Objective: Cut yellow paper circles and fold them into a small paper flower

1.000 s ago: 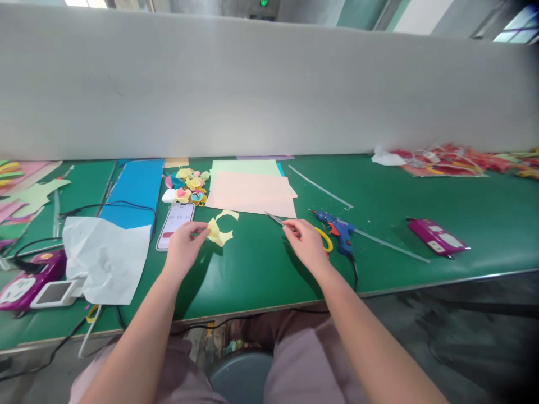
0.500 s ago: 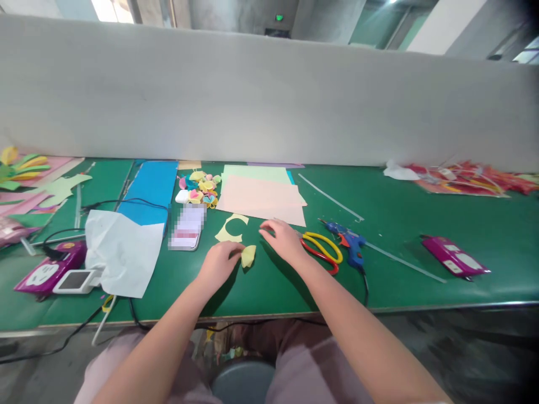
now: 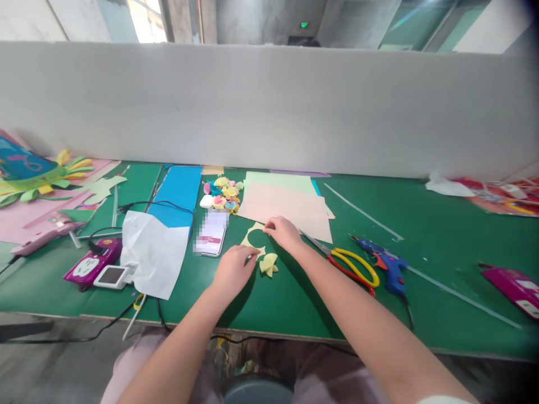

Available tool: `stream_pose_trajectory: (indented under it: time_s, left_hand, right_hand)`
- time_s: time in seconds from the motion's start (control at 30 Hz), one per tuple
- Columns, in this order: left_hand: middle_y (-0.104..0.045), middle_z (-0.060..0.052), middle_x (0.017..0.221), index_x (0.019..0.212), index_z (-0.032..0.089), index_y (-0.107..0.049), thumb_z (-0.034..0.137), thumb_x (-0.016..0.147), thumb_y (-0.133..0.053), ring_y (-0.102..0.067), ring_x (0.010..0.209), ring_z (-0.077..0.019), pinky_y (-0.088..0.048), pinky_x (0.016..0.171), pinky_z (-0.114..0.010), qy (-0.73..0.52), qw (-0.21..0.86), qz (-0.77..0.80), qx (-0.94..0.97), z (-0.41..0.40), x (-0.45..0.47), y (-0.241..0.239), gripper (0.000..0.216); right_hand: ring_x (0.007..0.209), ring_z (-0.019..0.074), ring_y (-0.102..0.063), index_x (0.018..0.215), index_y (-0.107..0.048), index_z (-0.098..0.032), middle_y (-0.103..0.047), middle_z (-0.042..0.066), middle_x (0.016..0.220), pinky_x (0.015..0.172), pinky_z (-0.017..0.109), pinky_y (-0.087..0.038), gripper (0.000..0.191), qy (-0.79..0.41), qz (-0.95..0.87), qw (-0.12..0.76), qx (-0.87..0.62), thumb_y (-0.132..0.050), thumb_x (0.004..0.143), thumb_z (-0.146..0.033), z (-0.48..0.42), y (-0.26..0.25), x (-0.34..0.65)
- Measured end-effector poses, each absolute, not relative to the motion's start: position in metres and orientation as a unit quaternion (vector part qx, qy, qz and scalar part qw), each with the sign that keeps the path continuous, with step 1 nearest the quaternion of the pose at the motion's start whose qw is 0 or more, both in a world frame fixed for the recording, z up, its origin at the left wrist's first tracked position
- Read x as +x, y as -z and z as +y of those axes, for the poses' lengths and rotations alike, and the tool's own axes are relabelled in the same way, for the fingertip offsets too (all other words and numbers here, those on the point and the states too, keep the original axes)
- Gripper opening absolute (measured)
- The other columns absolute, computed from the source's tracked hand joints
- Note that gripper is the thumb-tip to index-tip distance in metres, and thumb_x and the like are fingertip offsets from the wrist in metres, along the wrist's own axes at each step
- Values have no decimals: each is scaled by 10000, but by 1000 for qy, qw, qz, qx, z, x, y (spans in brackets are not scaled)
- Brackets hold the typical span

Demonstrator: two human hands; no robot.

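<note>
A yellow C-shaped paper scrap (image 3: 251,238) lies on the green table (image 3: 295,297), just in front of a peach sheet (image 3: 290,209). My right hand (image 3: 285,232) is curled, and its fingertips pinch the scrap's upper end. My left hand (image 3: 234,270) is also curled, with its fingertips on the scrap's lower end. A small folded yellow paper piece (image 3: 268,264) lies loose beside my left fingers. The yellow- and red-handled scissors (image 3: 350,264) lie on the table to the right of my right forearm, with no hand on them.
A blue glue gun (image 3: 386,262) with its cord lies right of the scissors. A phone (image 3: 210,234), a pile of small paper flowers (image 3: 222,194), blue paper (image 3: 179,188) and a white sheet (image 3: 154,252) lie to the left. Purple devices (image 3: 90,264) and cables are near the left edge.
My right hand has put down the scissors and moved left to the C-shaped scrap. My left hand has let the folded yellow piece go onto the table. The view has shifted left.
</note>
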State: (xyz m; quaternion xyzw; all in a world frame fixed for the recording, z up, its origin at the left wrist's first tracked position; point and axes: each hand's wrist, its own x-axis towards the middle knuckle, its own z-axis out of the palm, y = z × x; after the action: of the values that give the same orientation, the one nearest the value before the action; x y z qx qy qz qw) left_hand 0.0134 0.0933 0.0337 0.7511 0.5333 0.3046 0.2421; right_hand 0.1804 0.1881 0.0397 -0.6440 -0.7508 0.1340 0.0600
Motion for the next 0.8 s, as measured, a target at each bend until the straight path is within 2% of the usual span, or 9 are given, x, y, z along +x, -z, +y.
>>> stream_pose_trajectory:
  time_s: [0.23,0.57,0.8]
  left_hand:
    - [-710,-72,964,937,194,-699,193,847,-474,-628,938,-228,-483,859,-357,-299,217,549,750,107,13,-37,242]
    - [-694,-78,997,981,191,-678,208,840,-480,-629,968,-224,-483,880,-352,-304,211,561,741,121,11,-40,243]
    - [-692,-79,965,962,199,-685,205,825,-507,-622,953,-236,-485,858,-362,-286,209,555,753,122,18,-32,225]
  right_hand:
    - [978,200,-609,1152,-564,-176,-590,82,1176,823,406,-524,276,-168,-753,50,-634,-541,908,-304,199,-38,180]
    - [993,209,-604,1163,-556,-168,-584,84,1183,831,419,-519,293,-171,-750,103,-631,-548,903,-304,183,-33,181]
    - [971,201,-611,1162,-556,-170,-590,82,1172,816,407,-527,289,-265,-728,81,-628,-544,906,-303,190,-38,176]
